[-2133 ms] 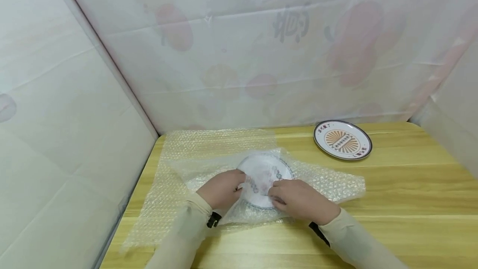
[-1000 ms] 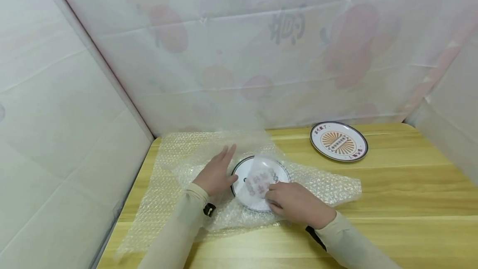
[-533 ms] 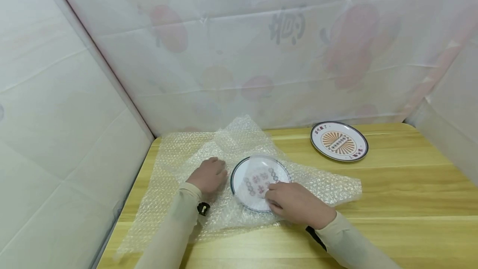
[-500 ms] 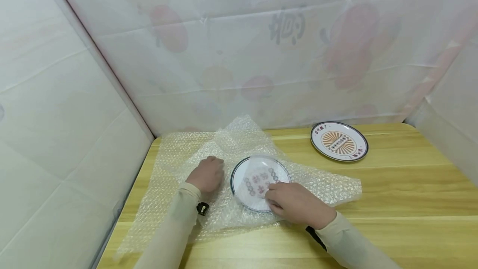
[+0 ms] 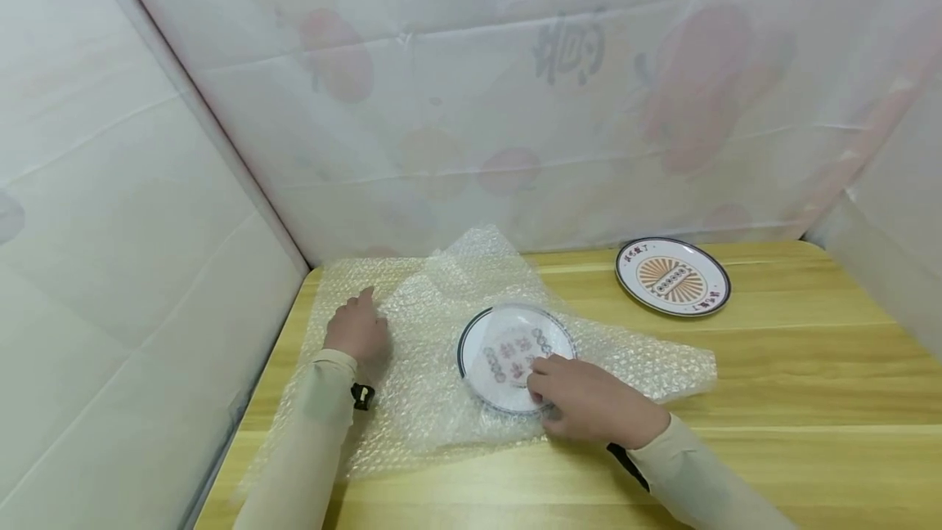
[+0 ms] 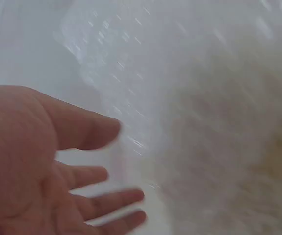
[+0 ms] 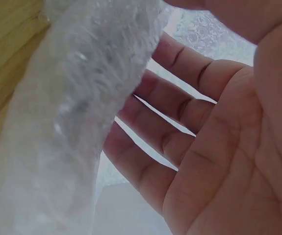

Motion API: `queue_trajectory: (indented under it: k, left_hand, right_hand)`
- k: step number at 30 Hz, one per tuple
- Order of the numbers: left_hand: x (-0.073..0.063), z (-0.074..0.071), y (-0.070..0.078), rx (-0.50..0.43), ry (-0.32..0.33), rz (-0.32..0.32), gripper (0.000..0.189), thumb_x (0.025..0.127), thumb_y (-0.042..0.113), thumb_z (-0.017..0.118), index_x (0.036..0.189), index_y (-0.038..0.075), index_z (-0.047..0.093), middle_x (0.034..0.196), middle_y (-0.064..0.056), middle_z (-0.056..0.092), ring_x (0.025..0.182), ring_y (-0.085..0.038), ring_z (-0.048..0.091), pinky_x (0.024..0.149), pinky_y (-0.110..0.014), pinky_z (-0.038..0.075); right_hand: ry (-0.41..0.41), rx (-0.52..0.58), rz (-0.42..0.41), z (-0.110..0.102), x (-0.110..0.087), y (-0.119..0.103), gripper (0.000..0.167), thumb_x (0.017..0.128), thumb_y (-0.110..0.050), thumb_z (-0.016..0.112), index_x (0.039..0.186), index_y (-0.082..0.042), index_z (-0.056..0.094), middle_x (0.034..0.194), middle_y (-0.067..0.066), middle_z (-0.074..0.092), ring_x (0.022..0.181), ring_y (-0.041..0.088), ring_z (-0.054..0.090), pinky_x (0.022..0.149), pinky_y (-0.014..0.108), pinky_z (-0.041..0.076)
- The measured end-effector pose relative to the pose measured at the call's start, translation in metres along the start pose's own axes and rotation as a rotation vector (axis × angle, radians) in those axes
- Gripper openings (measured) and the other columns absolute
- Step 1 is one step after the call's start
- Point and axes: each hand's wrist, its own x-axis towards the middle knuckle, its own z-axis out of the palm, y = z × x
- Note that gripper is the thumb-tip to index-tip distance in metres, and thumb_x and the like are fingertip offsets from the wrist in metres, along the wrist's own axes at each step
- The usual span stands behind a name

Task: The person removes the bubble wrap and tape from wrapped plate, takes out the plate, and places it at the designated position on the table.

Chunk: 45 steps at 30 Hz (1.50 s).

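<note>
A round white plate (image 5: 474,350) with a dark rim and red and grey print lies on sheets of clear bubble wrap (image 5: 434,399); a fold of the wrap covers most of it. My right hand (image 5: 589,399) rests on the wrapped plate's right front side. In the right wrist view, its slightly bent fingers (image 7: 194,103) press against the wrap, which hides their tips, and the thumb stands apart from them. Over the left part of the bubble wrap is my left hand (image 5: 358,330), fingers extended. The left wrist view shows its thumb and fingers (image 6: 114,200) spread, holding nothing.
Another white plate (image 5: 706,268), with an orange sunburst and dark rim, lies uncovered at the back right of the wooden table (image 5: 795,383). Pale printed cloth walls (image 5: 456,105) stand behind the table and at both sides.
My left hand let go of the wrap over the plate and moved left, away from it. A wrap flap now lies toward the back wall, exposing the plate's left rim. The right hand stayed in place.
</note>
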Motion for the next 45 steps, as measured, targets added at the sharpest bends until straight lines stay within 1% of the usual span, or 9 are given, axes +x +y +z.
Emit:
queue_trajectory:
  k: [4, 8, 12, 19, 27, 33, 36, 39, 45]
  left_hand:
    - [0.002, 0.003, -0.01, -0.081, 0.022, -0.024, 0.057, 0.101, 0.028, 0.055, 0.149, -0.003, 0.047, 0.131, -0.029, 0.062, 0.12, -0.051, 0.057, 0.097, -0.064, 0.049]
    - [0.002, 0.005, -0.014, -0.115, 0.066, 0.015, 0.033, 0.101, 0.027, 0.057, 0.117, 0.0, 0.07, 0.096, -0.015, 0.07, 0.087, -0.032, 0.064, 0.077, -0.048, 0.054]
    - [0.0, 0.001, -0.012, -0.151, 0.118, 0.04, 0.023, 0.104, 0.026, 0.059, 0.095, 0.008, 0.069, 0.078, -0.004, 0.062, 0.067, -0.02, 0.053, 0.063, -0.036, 0.045]
    - [-0.014, -0.022, 0.0, -0.277, 0.196, 0.085, 0.02, 0.105, 0.028, 0.062, 0.096, 0.011, 0.067, 0.074, -0.003, 0.057, 0.063, -0.02, 0.048, 0.064, -0.036, 0.041]
    - [-0.034, -0.045, 0.011, -0.328, 0.202, 0.157, 0.02, 0.105, 0.029, 0.062, 0.096, 0.012, 0.067, 0.075, -0.002, 0.059, 0.063, -0.019, 0.049, 0.066, -0.036, 0.042]
    - [-0.047, -0.058, -0.002, -0.312, 0.019, 0.185, 0.025, 0.107, 0.027, 0.053, 0.099, 0.009, 0.069, 0.082, -0.004, 0.063, 0.068, -0.02, 0.052, 0.068, -0.037, 0.045]
    - [-0.051, -0.059, -0.017, -0.258, -0.142, 0.134, 0.037, 0.109, 0.027, 0.041, 0.117, 0.005, 0.07, 0.106, -0.011, 0.071, 0.092, -0.028, 0.065, 0.082, -0.047, 0.053]
    - [-0.056, -0.055, -0.032, -0.093, -0.257, 0.118, 0.04, 0.108, 0.019, 0.035, 0.129, -0.001, 0.063, 0.124, -0.02, 0.069, 0.117, -0.041, 0.064, 0.099, -0.056, 0.051]
    - [-0.06, -0.04, -0.044, 0.093, -0.247, 0.173, 0.037, 0.095, 0.005, 0.056, 0.129, -0.007, 0.062, 0.125, -0.026, 0.067, 0.12, -0.047, 0.061, 0.102, -0.058, 0.049]
  right_hand:
    - [0.025, -0.035, -0.022, 0.003, 0.001, 0.001, 0.023, 0.08, -0.015, 0.078, 0.083, -0.019, 0.056, 0.085, -0.01, 0.041, 0.074, 0.008, 0.039, 0.063, 0.026, 0.04]
    - [0.05, -0.069, -0.035, 0.008, 0.003, 0.002, 0.023, 0.08, -0.015, 0.077, 0.081, -0.021, 0.055, 0.083, -0.01, 0.04, 0.074, 0.009, 0.038, 0.062, 0.026, 0.038]
    - [0.066, -0.099, -0.064, 0.01, 0.005, 0.003, 0.023, 0.078, -0.01, 0.073, 0.077, -0.022, 0.054, 0.079, -0.011, 0.038, 0.071, 0.009, 0.037, 0.062, 0.025, 0.036]
    - [0.109, -0.126, -0.079, 0.008, 0.006, 0.001, 0.033, 0.072, -0.001, 0.069, 0.07, -0.022, 0.044, 0.071, -0.012, 0.034, 0.066, 0.009, 0.032, 0.063, 0.025, 0.036]
    - [0.15, -0.147, -0.051, 0.006, 0.006, 0.006, 0.034, 0.074, 0.0, 0.071, 0.07, -0.021, 0.044, 0.069, -0.011, 0.034, 0.065, 0.01, 0.032, 0.064, 0.026, 0.036]
    - [0.143, -0.129, -0.035, 0.001, 0.006, 0.01, 0.031, 0.073, 0.0, 0.071, 0.072, -0.021, 0.048, 0.07, -0.012, 0.037, 0.066, 0.01, 0.036, 0.066, 0.03, 0.039]
    - [0.132, -0.121, -0.037, -0.001, 0.006, 0.01, 0.03, 0.074, 0.001, 0.072, 0.074, -0.02, 0.049, 0.071, -0.011, 0.037, 0.067, 0.01, 0.036, 0.067, 0.031, 0.039]
    - [0.119, -0.107, -0.034, -0.002, 0.007, 0.01, 0.027, 0.074, 0.001, 0.071, 0.077, -0.018, 0.053, 0.073, -0.011, 0.04, 0.068, 0.011, 0.038, 0.069, 0.033, 0.042]
    - [0.126, -0.087, -0.028, -0.001, 0.007, 0.009, 0.026, 0.074, 0.002, 0.071, 0.077, -0.018, 0.054, 0.073, -0.01, 0.042, 0.068, 0.011, 0.038, 0.067, 0.033, 0.043]
